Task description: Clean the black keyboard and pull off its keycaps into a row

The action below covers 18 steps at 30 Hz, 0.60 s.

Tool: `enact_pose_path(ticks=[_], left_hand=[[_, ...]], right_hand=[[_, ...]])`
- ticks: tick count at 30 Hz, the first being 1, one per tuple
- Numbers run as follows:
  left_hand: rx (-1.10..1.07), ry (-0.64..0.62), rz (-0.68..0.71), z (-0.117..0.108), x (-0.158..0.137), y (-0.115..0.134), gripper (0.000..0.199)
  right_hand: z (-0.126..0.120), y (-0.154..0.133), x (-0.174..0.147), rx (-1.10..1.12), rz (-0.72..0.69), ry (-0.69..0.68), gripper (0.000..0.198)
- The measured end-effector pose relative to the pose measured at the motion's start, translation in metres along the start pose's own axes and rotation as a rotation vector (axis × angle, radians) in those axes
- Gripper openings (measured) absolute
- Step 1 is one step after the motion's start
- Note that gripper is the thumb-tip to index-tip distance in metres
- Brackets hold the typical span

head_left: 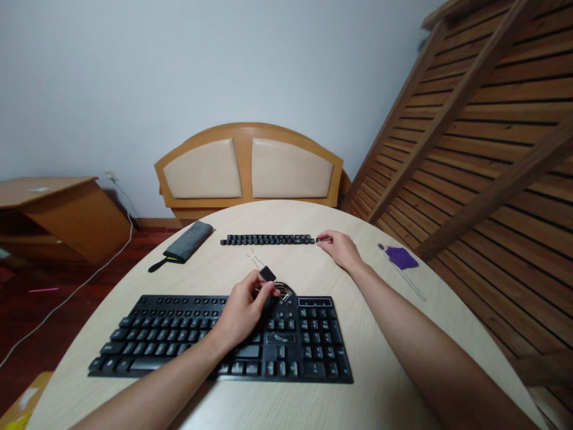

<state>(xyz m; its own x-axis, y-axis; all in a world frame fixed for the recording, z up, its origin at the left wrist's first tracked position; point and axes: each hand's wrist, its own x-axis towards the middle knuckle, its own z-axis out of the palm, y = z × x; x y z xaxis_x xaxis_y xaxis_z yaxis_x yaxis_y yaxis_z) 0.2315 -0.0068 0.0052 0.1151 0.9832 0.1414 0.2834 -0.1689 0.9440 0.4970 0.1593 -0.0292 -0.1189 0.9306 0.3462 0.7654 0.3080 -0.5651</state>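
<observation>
My left hand (244, 306) is closed around a wire keycap puller (267, 273) with a black handle, its thin wire prongs pointing away from me. It hovers over the upper part of a black keyboard (280, 338), where several keys along the top rows show bare switches. Farther back, loose black keycaps (268, 240) lie lined up in rows. At their right end, my right hand (339, 248) pinches a small black keycap (319, 240) at the fingertips, close to the table. The keyboard's cable (286, 288) loops beside my left fingers.
A grey pouch (190, 239) lies at the table's back left. On the right are a purple cloth (401, 257) and a thin-handled brush (405, 275). A headboard (243, 173) stands behind the round table (376, 382), and wooden slats (483, 155) lean at the right.
</observation>
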Motion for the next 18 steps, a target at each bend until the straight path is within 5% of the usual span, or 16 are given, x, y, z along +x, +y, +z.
enact_pose_path(ticks=[10,18], left_hand=[[0.027,-0.008,0.017,-0.002,-0.002,0.0,0.022],[0.018,-0.086,0.042,-0.001,-0.001,0.001,0.021]], right_hand=[[0.0,-0.002,-0.001,0.014,-0.01,-0.003,0.015],[-0.013,-0.009,-0.003,-0.053,-0.017,-0.002,0.042]])
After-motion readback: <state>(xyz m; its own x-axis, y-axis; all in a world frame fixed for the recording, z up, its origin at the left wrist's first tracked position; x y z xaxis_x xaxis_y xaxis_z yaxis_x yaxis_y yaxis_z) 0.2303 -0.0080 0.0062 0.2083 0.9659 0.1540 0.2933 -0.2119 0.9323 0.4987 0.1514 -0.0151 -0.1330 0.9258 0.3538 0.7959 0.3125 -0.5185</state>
